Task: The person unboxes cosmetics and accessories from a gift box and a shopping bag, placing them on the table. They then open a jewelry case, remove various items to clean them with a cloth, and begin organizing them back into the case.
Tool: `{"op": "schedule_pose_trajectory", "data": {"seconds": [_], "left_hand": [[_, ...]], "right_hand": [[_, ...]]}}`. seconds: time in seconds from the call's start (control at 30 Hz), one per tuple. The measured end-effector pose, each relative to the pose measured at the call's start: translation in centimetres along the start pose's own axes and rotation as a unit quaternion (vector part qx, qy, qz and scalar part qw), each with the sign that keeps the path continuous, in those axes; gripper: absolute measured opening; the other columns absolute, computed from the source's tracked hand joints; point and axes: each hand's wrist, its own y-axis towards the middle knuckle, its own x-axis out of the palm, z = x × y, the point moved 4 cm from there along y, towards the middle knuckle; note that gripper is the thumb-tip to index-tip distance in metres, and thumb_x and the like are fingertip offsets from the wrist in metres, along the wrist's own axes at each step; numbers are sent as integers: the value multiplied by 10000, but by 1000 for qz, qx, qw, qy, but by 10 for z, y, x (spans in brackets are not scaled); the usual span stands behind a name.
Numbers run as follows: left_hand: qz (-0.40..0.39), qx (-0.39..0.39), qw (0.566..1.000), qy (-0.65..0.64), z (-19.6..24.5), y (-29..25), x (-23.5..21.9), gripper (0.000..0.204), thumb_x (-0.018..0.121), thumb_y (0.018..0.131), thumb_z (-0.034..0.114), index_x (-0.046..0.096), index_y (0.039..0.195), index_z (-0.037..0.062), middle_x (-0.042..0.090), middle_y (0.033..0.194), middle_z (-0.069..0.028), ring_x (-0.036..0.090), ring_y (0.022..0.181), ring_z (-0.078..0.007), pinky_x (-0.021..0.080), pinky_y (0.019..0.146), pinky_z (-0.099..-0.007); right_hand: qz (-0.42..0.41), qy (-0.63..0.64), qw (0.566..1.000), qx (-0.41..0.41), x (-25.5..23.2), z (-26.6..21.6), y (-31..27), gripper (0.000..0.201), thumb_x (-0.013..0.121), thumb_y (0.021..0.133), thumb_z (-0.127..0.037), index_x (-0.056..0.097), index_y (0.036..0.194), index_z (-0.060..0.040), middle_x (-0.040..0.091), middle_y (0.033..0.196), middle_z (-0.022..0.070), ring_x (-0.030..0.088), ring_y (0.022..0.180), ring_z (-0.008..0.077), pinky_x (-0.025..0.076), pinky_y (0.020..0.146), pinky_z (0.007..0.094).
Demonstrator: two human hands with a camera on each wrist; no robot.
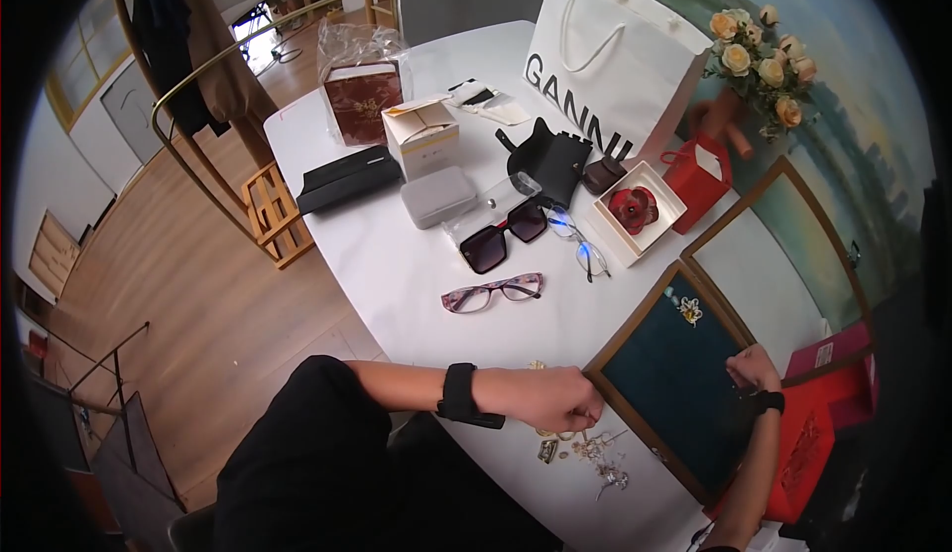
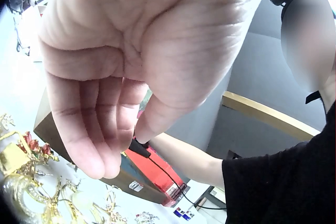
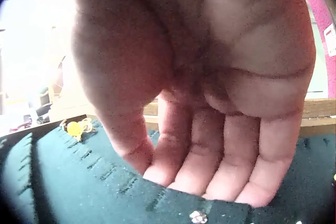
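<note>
My left hand (image 1: 550, 398) hovers above the white table beside a loose pile of jewellery (image 1: 600, 448), its fingers loosely curled. Nothing shows between them in the left wrist view. Gold-toned hoops (image 2: 31, 195) and small red flowers (image 2: 34, 145) lie below that hand. Over the wooden jewellery box (image 1: 635, 329), my right hand (image 1: 754, 368) bends its fingers down to the dark green padding (image 3: 68, 176). A padded ridge hides those fingertips, and I cannot tell whether they pinch anything. A small stud (image 3: 198, 216) sits in the padding nearby. Gold jewellery (image 1: 689, 309) lies at the box's far end.
The box's framed lid (image 1: 783, 245) stands raised behind it. Patterned glasses (image 1: 493, 294), sunglasses (image 1: 504, 238), a grey case (image 1: 438, 197) and a red flower (image 1: 635, 210) in a box lie further back. A white paper bag (image 1: 615, 66) stands behind. Red packaging (image 1: 803, 458) lies on the right.
</note>
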Motion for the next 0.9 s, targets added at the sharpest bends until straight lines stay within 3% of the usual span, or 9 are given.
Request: {"op": "schedule_pose_trajectory", "data": {"seconds": [0.3,0.43,0.5,0.57,0.6,0.63,0.77,0.83,0.9], "left_hand": [[-8,-12,1000,-4,3,0,-3,138,554,881,111,613,919,-8,623,710,-123,597,627,-250,463,606,-342],[-7,-1,1000,-3,2,1,-1,142,559,882,117,609,920,-11,629,719,-126,600,631,-252,465,605,-341],[2,16,1000,-5,1,0,-1,145,563,880,116,609,938,-9,637,743,-124,614,649,-254,471,606,-344],[-40,-36,998,42,3,0,-4,143,566,875,104,616,957,-2,644,768,-126,629,673,-257,485,619,-343],[-23,-23,999,16,-4,-2,-2,149,574,871,100,625,974,6,649,800,-130,640,694,-261,499,639,-341],[21,-10,1000,-2,0,-4,-5,92,575,837,107,610,849,22,594,658,-152,616,619,-296,485,603,-383],[0,-12,1000,-14,15,-2,-8,129,588,855,88,649,939,12,649,726,-145,642,628,-261,505,612,-336],[-9,-103,994,22,15,0,-10,150,617,859,85,662,978,4,669,810,-132,656,674,-223,509,640,-289],[-15,-99,995,21,18,4,-8,153,619,857,84,664,981,4,671,801,-133,655,668,-217,509,643,-284]], "right_hand": [[40,33,995,-83,-3,10,7,92,630,631,89,602,588,12,598,533,88,576,460,145,464,447,270],[54,38,993,-93,-1,15,9,87,604,620,71,599,568,1,591,517,80,578,467,149,468,467,283],[56,-53,988,-131,-2,15,11,101,600,647,-17,596,547,-6,569,491,89,573,464,169,463,473,306],[98,-48,980,-164,-5,7,-2,169,579,674,-99,595,534,-6,535,464,109,561,453,192,451,467,333],[109,-59,962,-244,-5,14,4,169,563,689,-113,616,567,-8,538,485,126,569,471,203,453,477,353],[113,-59,964,-233,-3,19,6,147,571,694,-107,633,594,-20,561,518,131,580,503,201,462,501,357],[156,-106,962,-199,-6,-2,-16,71,640,660,-96,691,660,-47,632,697,207,653,695,335,529,669,403],[169,-103,971,-134,-3,3,-6,92,606,661,-92,688,664,-51,638,743,222,636,752,387,523,726,421],[171,-92,971,-138,-4,6,-11,56,634,641,-86,673,663,-52,653,767,202,643,776,366,521,739,409]]}}
